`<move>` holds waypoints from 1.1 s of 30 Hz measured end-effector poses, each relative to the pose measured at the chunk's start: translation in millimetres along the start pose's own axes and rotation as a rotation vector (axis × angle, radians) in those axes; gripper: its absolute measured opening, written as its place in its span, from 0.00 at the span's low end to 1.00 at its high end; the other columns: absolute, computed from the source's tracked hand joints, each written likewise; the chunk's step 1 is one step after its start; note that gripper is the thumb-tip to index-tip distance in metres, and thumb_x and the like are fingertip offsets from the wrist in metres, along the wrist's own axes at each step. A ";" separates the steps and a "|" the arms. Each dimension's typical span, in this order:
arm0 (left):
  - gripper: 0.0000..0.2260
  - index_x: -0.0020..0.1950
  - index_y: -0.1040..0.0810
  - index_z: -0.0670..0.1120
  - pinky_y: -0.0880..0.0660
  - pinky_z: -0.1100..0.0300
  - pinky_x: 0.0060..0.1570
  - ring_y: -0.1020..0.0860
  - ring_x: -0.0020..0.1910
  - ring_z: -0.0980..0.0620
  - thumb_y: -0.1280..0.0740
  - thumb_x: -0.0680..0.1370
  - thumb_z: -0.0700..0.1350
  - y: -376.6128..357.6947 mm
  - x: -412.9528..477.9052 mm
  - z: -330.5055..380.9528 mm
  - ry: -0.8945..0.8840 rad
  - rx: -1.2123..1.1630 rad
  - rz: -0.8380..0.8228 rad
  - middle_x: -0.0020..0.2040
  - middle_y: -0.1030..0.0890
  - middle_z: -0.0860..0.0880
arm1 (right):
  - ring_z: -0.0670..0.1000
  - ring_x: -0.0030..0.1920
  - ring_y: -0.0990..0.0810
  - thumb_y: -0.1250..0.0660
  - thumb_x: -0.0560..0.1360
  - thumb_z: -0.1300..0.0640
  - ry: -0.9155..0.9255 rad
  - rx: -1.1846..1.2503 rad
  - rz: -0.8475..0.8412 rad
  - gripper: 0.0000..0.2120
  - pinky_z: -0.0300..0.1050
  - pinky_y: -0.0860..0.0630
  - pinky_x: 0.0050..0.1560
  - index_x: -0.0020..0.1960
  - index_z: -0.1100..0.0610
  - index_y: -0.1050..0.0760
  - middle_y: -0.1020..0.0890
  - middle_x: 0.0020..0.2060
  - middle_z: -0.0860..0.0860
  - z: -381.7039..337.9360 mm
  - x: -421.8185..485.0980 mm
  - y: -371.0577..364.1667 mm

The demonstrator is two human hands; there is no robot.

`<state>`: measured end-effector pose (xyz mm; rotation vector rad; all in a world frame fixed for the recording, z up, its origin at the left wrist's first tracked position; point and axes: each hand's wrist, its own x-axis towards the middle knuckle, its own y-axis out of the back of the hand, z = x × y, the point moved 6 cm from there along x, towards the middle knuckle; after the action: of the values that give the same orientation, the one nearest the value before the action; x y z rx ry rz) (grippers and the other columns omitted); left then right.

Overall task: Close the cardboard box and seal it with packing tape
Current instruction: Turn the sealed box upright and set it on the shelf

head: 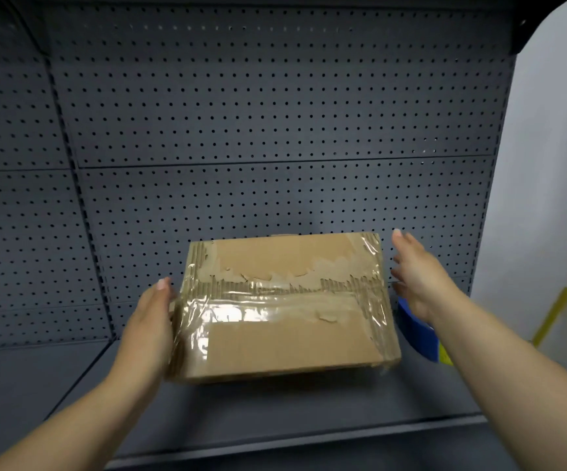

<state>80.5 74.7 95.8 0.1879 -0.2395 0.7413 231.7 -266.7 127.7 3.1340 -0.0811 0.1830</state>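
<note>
A brown cardboard box lies closed on a dark grey shelf. Clear packing tape runs across its top seam and wraps both ends, and the paper skin is torn around the seam. My left hand presses flat against the box's left side, thumb up near the top edge. Just off the box's right end, my right hand hovers with fingers spread, holding nothing and not touching the box.
A grey perforated back panel rises right behind the box. A blue object, partly hidden by my right forearm, sits at the shelf's right end beside something yellow leaning on the white wall.
</note>
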 end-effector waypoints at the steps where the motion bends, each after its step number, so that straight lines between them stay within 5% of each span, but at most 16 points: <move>1: 0.17 0.57 0.27 0.55 0.34 0.44 0.65 0.25 0.59 0.45 0.49 0.80 0.60 0.6 0.8 4.9 0.029 0.015 -0.028 0.60 0.23 0.48 | 0.55 0.69 0.34 0.45 0.77 0.40 0.003 0.019 -0.031 0.28 0.53 0.34 0.65 0.74 0.45 0.48 0.38 0.72 0.51 -6.9 0.6 -2.7; 4: 0.24 0.67 0.31 0.55 0.35 0.47 0.65 0.27 0.61 0.44 0.54 0.79 0.63 -9.4 -2.0 24.4 0.120 0.053 -0.170 0.63 0.26 0.47 | 0.56 0.62 0.27 0.44 0.77 0.41 -0.024 0.027 -0.062 0.23 0.51 0.28 0.58 0.70 0.47 0.36 0.29 0.66 0.52 -16.5 1.3 -9.3; 8: 0.25 0.57 0.25 0.51 0.28 0.47 0.57 0.24 0.38 0.51 0.54 0.78 0.65 -19.8 -2.8 34.9 0.249 -0.093 -0.183 0.45 0.22 0.49 | 0.62 0.54 0.23 0.42 0.74 0.39 -0.088 -0.092 0.008 0.24 0.59 0.27 0.58 0.56 0.57 0.24 0.20 0.52 0.60 -6.3 -3.4 -9.4; 12: 0.24 0.66 0.29 0.55 0.24 0.52 0.42 0.22 0.47 0.46 0.50 0.77 0.65 -27.9 -3.7 29.1 0.284 -0.158 -0.199 0.52 0.22 0.47 | 0.56 0.43 0.22 0.42 0.77 0.45 -0.043 -0.026 0.027 0.18 0.52 0.25 0.50 0.57 0.58 0.25 0.21 0.43 0.55 0.2 -7.8 -11.1; 16: 0.22 0.62 0.29 0.56 0.22 0.46 0.49 0.21 0.50 0.44 0.42 0.74 0.67 -28.1 5.2 26.0 0.260 -0.096 -0.224 0.55 0.22 0.47 | 0.54 0.57 0.23 0.40 0.75 0.41 -0.040 0.082 -0.145 0.26 0.55 0.26 0.58 0.69 0.51 0.35 0.24 0.62 0.53 -0.4 -9.7 -17.6; 18: 0.21 0.60 0.29 0.57 0.24 0.43 0.54 0.21 0.52 0.43 0.41 0.73 0.67 -27.5 14.3 26.9 0.207 0.005 -0.206 0.55 0.21 0.47 | 0.51 0.62 0.27 0.41 0.75 0.41 -0.005 0.120 -0.215 0.29 0.48 0.26 0.55 0.73 0.49 0.42 0.30 0.67 0.50 -5.9 -12.5 -18.7; 20: 0.22 0.56 0.27 0.56 0.25 0.43 0.56 0.21 0.51 0.44 0.43 0.72 0.69 -30.5 21.5 30.3 0.143 0.090 -0.187 0.53 0.21 0.48 | 0.48 0.66 0.34 0.43 0.77 0.42 0.094 -0.020 -0.232 0.30 0.45 0.33 0.61 0.75 0.47 0.49 0.36 0.69 0.45 -11.5 -17.5 -16.2; 24: 0.21 0.49 0.26 0.50 0.27 0.49 0.54 0.23 0.46 0.47 0.46 0.76 0.66 -43.7 36.6 37.7 0.119 0.136 -0.140 0.48 0.21 0.47 | 0.50 0.73 0.45 0.46 0.75 0.37 0.287 -0.396 -0.173 0.32 0.55 0.45 0.71 0.74 0.43 0.53 0.46 0.75 0.48 -8.4 -24.5 -8.1; 33: 0.23 0.39 0.31 0.43 0.32 0.52 0.46 0.29 0.39 0.46 0.51 0.80 0.60 -55.0 69.2 30.7 0.191 0.242 -0.002 0.39 0.29 0.44 | 0.50 0.71 0.40 0.43 0.76 0.39 0.158 0.003 -0.206 0.32 0.48 0.42 0.69 0.75 0.44 0.53 0.43 0.74 0.47 -0.4 -20.8 -20.4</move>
<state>163.0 71.7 139.9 0.3448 0.0336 0.7799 212.1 -245.3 125.7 3.0890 0.2403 0.4271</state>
